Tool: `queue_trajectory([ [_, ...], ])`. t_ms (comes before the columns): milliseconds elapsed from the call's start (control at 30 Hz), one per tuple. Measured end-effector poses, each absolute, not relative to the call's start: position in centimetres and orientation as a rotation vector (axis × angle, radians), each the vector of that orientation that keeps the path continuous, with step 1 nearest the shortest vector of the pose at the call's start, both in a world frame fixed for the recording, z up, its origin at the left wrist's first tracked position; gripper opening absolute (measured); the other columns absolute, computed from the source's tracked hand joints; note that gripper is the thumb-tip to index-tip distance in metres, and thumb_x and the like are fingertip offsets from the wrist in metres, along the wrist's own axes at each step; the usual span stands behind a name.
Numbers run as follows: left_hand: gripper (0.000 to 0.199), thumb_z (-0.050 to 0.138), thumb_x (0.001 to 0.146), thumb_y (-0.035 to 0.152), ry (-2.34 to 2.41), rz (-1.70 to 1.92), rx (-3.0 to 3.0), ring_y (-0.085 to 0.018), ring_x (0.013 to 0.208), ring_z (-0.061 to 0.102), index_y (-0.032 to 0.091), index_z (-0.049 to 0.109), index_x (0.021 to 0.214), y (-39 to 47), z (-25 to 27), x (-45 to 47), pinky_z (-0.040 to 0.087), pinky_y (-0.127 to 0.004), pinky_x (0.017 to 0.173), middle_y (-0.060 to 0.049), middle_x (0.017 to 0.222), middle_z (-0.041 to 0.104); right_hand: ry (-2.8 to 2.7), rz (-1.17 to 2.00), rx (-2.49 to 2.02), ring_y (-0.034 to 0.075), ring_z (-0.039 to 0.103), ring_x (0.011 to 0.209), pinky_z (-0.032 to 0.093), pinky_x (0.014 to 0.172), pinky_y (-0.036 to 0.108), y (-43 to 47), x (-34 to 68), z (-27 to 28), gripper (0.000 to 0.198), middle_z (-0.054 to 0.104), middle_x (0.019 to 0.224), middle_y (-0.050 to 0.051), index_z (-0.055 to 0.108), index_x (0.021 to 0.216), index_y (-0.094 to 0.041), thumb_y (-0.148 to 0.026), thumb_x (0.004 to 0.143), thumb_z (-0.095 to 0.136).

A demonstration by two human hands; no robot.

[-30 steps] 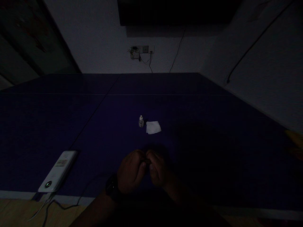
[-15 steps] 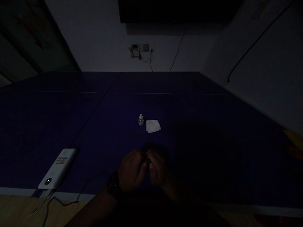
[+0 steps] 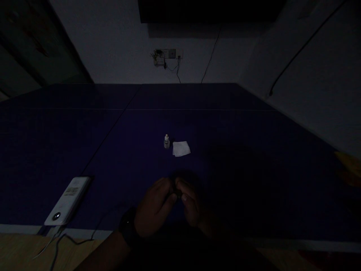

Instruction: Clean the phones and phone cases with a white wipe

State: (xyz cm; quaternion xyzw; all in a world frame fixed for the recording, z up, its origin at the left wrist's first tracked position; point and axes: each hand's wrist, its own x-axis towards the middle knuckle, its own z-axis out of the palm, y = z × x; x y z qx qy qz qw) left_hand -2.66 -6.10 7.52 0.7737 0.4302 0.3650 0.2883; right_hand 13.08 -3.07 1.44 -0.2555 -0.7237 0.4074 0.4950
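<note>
Your left hand point(image 3: 152, 210) and right hand point(image 3: 190, 205) meet low over the near part of the counter point(image 3: 135, 150). Grip, both hands: fingers curled inward, the thumbs pinching one small dark object point(image 3: 178, 193) between them. That object lies directly in the grip, in the gap between your two thumb tips; neither hand is noticeably nearer to it. Its long axis cannot be told, as your fingers cover most of it and the light is poor.

Bearing of the other items from your grip: the small bottle point(image 3: 166, 143) stands upright beyond your hands, towards the wall point(image 3: 121, 45), slightly to the left and so on your left hand's side. The white folded cloth point(image 3: 181, 149) lies flat almost straight ahead, just beside the bottle on its right; the two appear apart. The white power bank point(image 3: 67, 201) lies well apart to your left, near the counter's front edge, its long axis slanting from near left to far right.

Count: one dark object visible in the grip, one bottle, one cloth, one power bank. One dark watch point(image 3: 128, 227) is on your left wrist. Whether the object is a single piece, you cannot verify from this view.
</note>
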Motion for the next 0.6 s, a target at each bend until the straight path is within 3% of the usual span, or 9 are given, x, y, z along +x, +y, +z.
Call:
queue_trajectory([
  [167,0.020,0.041,0.102,0.031,1.134,0.921,2.012,-0.020,0.083,0.053,0.022,0.048,0.085,-6.1,8.0,-2.1,0.042,-0.034,0.076,-0.002,0.085,0.058,-1.637,1.126,-0.687,0.019,0.047,0.072,0.039,0.069,0.034,-3.2,13.4,0.7,0.044,0.049,0.077,0.002,0.050,0.081,-0.023,-0.051,0.104,0.025],
  [400,0.025,0.039,0.104,0.037,1.137,0.840,1.931,-0.020,0.084,0.053,0.022,0.050,0.088,-6.2,8.5,-1.9,0.043,-0.035,0.077,-0.003,0.088,0.058,-1.630,1.371,-0.603,0.017,0.040,0.068,0.035,0.063,0.031,-3.0,14.4,1.0,0.060,0.042,0.077,0.000,0.051,0.085,-0.022,-0.078,0.093,0.032],
  [600,0.026,0.039,0.105,0.038,1.091,0.838,1.903,-0.020,0.087,0.052,0.022,0.052,0.089,-6.7,8.6,-2.1,0.043,-0.035,0.080,-0.003,0.090,0.057,-1.677,1.348,-0.650,0.016,0.038,0.069,0.033,0.064,0.031,-3.1,14.8,1.0,0.062,0.040,0.077,-0.001,0.047,0.079,-0.022,-0.079,0.093,0.029],
])
